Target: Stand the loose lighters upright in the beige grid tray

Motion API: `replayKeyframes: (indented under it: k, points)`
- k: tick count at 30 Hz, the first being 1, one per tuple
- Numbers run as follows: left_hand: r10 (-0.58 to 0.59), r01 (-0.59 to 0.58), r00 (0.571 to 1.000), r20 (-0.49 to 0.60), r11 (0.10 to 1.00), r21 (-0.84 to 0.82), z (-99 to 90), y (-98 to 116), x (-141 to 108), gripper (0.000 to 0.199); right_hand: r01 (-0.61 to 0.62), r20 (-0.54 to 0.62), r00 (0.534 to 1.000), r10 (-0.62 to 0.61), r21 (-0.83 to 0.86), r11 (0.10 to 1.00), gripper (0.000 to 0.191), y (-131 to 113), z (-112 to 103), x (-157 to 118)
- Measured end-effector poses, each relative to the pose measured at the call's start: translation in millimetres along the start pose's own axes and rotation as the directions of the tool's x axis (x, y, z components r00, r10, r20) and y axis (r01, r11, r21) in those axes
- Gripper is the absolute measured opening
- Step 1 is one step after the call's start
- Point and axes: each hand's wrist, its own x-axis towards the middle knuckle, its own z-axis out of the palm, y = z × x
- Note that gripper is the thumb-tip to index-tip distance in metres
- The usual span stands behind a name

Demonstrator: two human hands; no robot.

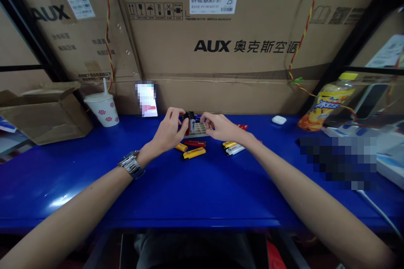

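A pale tray (200, 129) with small compartments sits on the blue table between my hands. Cigarette lighters with black tops (189, 116) stand bunched at its left end. My left hand (170, 129) curls its thumb and fingers around these lighters. At the tray's right end is my right hand (219, 127), its fingers bent and apart, with nothing visible between them. In front of the tray lie a red lighter (195, 143), a yellow lighter (194, 153) and another yellow one (181, 147). Partly behind my right wrist are a white lighter (235, 149) and a yellow lighter (229, 144).
A paper cup with a straw (102, 109) and an open carton (47, 113) stand at the left. A lit phone (147, 100) leans on the cardboard behind. To the right are a white earbud case (279, 120), a drink bottle (328, 103) and a white cable (377, 206).
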Motion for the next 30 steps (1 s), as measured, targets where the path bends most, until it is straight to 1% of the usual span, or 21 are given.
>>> replayKeyframes:
  k: [1, 2, 4, 6, 7, 8, 9, 10, 11, 14, 17, 19, 21, 23, 25, 26, 28, 29, 30]
  points:
    - [0.000, 0.000, 1.000, 0.006, 1.000, 0.005, -0.4, 0, 0, 0.016, 0.024, 0.102, 0.995, -0.020, -0.033, 0.999, 0.027, 0, -11, -3]
    - [0.001, -0.002, 1.000, 0.014, 1.000, 0.009, -0.9, 0, 0, 0.015, 0.032, 0.159, 0.987, -0.021, -0.067, 0.997, 0.022, 0, -22, -7]
    - [0.006, -0.006, 1.000, 0.029, 1.000, 0.012, -1.7, 1, 1, 0.014, 0.004, 0.264, 0.964, 0.026, -0.113, 0.994, 0.018, 1, -42, -16]
    - [0.008, -0.008, 0.999, 0.040, 1.000, 0.012, -2.3, 2, 1, 0.013, -0.045, 0.424, 0.901, 0.088, -0.109, 0.993, 0.018, 4, -57, -25]
    - [0.007, -0.007, 0.999, 0.045, 1.000, 0.010, -2.5, 2, 1, 0.012, -0.080, 0.484, 0.866, 0.127, -0.117, 0.990, 0.019, 6, -61, -29]
    - [0.003, -0.004, 0.999, 0.048, 1.000, 0.009, -2.5, 2, 1, 0.012, -0.104, 0.531, 0.834, 0.154, -0.123, 0.987, 0.021, 8, -63, -32]
    - [0.000, 0.000, 0.999, 0.050, 1.000, 0.007, -2.5, 2, 0, 0.012, -0.115, 0.552, 0.816, 0.169, -0.130, 0.985, 0.022, 10, -63, -35]
    - [-0.003, 0.003, 0.999, 0.051, 1.000, 0.004, -2.5, 3, 0, 0.012, -0.113, 0.550, 0.818, 0.170, -0.135, 0.984, 0.024, 12, -61, -36]
    - [-0.004, 0.003, 0.999, 0.051, 1.000, 0.001, -2.5, 3, 0, 0.012, -0.099, 0.529, 0.834, 0.155, -0.133, 0.986, 0.024, 14, -58, -36]
    - [0.008, -0.009, 0.998, 0.056, 1.000, 0.007, -2.4, 3, 0, 0.012, -0.060, 0.417, 0.904, 0.096, -0.099, 0.993, 0.019, 16, -46, -33]
    - [0.030, -0.032, 0.998, 0.060, 0.999, 0.028, -2.7, 4, 0, 0.012, -0.058, 0.369, 0.927, 0.067, -0.036, 0.998, 0.015, 13, -37, -27]
    - [0.062, -0.063, 0.996, 0.061, 0.998, 0.014, -3.2, 5, 1, 0.011, -0.056, 0.320, 0.947, 0.039, 0.044, 0.997, 0.010, 9, -34, -24]
    - [0.104, -0.103, 0.992, 0.075, 0.994, -0.018, -4.0, 8, 0, 0.013, -0.069, 0.220, 0.975, 0.026, 0.190, 0.979, 0.012, 5, -29, -20]
    - [0.133, -0.126, 0.984, 0.121, 0.990, -0.060, -4.6, 13, 0, 0.020, -0.084, 0.094, 0.994, 0.052, 0.371, 0.925, 0.018, -1, -22, -17]
    - [0.143, -0.120, 0.970, 0.195, 0.985, -0.126, -4.5, 18, -2, 0.021, -0.089, 0.013, 0.995, 0.097, 0.522, 0.848, 0.022, -7, -12, -14]
    - [0.145, -0.110, 0.962, 0.231, 0.981, -0.159, -4.0, 21, -3, 0.021, -0.094, -0.006, 0.993, 0.119, 0.580, 0.809, 0.024, -10, -7, -13]
    - [0.140, -0.086, 0.950, 0.280, 0.977, -0.196, -2.1, 23, -4, 0.032, -0.113, -0.008, 0.987, 0.159, 0.669, 0.735, 0.027, -16, 3, -11]
    - [0.131, -0.075, 0.949, 0.287, 0.977, -0.198, -0.7, 23, -5, 0.034, -0.118, -0.008, 0.985, 0.174, 0.701, 0.703, 0.029, -19, 6, -11]
    - [0.123, -0.069, 0.951, 0.284, 0.979, -0.193, 0.6, 23, -5, 0.032, -0.118, -0.013, 0.983, 0.185, 0.727, 0.677, 0.030, -21, 9, -10]
